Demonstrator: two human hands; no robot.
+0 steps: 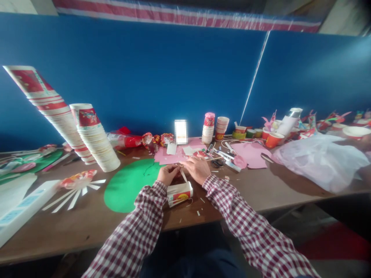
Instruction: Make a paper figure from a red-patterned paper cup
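A paper cup [180, 194], white with a red and yellow print, lies on its side on the brown table in front of me. From it a narrow white paper strip [184, 176] rises between my hands. My left hand [168, 174] is closed, thumb and fingertips pinching near the strip's upper end. My right hand [198, 169] meets it from the other side, fingers bent together at the same spot; its fingertips are partly hidden. Left of my hands lies a round green paper sheet [127, 189]. Pink paper [165, 156] lies just beyond them.
Two tall leaning stacks of paper cups [98, 143] stand at the left. Beside them lies a cup cut into strips [78, 183]. Markers and scissors [217, 163] are scattered right of centre. A crumpled plastic bag [321, 160] lies at the right, before finished paper crafts. A blue wall rises behind.
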